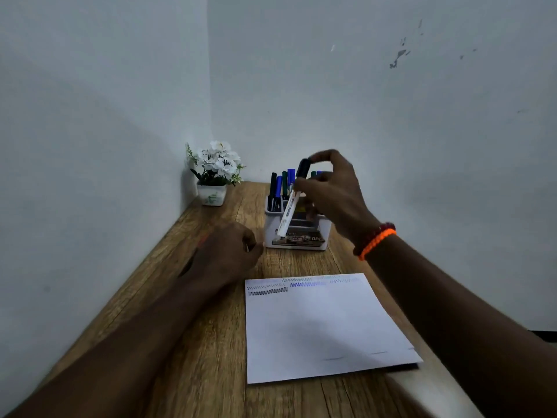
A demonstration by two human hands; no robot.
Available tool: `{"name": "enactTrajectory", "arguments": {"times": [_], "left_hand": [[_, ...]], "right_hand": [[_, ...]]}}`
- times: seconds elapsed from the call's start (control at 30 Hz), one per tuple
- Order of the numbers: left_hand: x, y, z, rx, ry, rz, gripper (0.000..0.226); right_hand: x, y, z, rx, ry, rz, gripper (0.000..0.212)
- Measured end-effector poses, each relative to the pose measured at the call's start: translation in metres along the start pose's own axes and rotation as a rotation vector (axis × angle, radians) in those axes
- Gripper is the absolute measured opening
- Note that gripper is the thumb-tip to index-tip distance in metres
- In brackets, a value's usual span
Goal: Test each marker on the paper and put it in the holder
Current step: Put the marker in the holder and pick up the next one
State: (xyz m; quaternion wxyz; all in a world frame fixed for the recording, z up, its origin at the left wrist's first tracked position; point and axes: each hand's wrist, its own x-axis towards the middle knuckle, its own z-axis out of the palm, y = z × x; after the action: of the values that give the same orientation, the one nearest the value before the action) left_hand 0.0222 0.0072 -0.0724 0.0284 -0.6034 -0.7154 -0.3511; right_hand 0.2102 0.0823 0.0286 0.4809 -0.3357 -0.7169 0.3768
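Observation:
My right hand (334, 191) pinches a white marker with a black cap (291, 206) near its capped end. The marker hangs tilted, cap up, over the front of the white holder (271, 227). Several capped markers (280, 184), black, blue and green, stand in the holder's back compartments. The white paper (319, 324) lies nearer to me on the wooden desk, with several zigzag test lines (271, 291) along its far edge. My left hand (229, 251) rests on the desk left of the holder, fingers loosely curled; something thin and pale shows at its fingers.
A small white pot of white flowers (214, 173) stands in the far left corner. Walls close the desk (193, 342) at the left and the back. The desk's right edge runs just past the paper.

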Motion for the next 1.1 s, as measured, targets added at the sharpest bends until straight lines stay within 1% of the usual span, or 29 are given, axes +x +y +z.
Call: {"name": "enactTrajectory", "arguments": {"times": [0.13, 0.2, 0.43, 0.57, 0.73, 0.83, 0.9, 1.03, 1.1], "left_hand": [[0.000, -0.001, 0.000, -0.001, -0.002, -0.020, 0.016], [0.000, -0.001, 0.000, 0.002, 0.000, -0.030, 0.017], [-0.001, -0.002, -0.005, 0.020, 0.014, -0.019, 0.020], [-0.001, -0.003, -0.005, 0.027, 0.032, -0.011, 0.021], [-0.001, -0.003, -0.005, 0.031, 0.040, -0.021, 0.023], [-0.001, -0.003, -0.005, 0.030, 0.032, -0.017, 0.022], [-0.002, -0.003, -0.005, 0.030, 0.026, -0.013, 0.022], [-0.002, -0.004, -0.006, 0.027, 0.032, -0.035, 0.023], [-0.002, -0.005, -0.006, 0.032, 0.029, -0.056, 0.023]], "right_hand": [[0.047, -0.015, 0.013, -0.196, 0.117, -0.182, 0.048], [0.062, -0.020, 0.020, -0.279, 0.155, -0.229, 0.048], [0.076, 0.007, 0.051, -0.570, 0.061, -0.209, 0.043], [0.071, 0.028, 0.058, -0.634, 0.021, -0.202, 0.034], [0.065, 0.043, 0.062, -0.676, -0.016, -0.210, 0.034], [0.063, 0.051, 0.062, -0.686, -0.001, -0.218, 0.033], [0.064, 0.053, 0.061, -0.692, -0.006, -0.205, 0.037], [0.065, 0.052, 0.055, -0.692, -0.012, -0.192, 0.056], [0.062, 0.049, 0.051, -0.660, 0.007, -0.200, 0.057]]}}
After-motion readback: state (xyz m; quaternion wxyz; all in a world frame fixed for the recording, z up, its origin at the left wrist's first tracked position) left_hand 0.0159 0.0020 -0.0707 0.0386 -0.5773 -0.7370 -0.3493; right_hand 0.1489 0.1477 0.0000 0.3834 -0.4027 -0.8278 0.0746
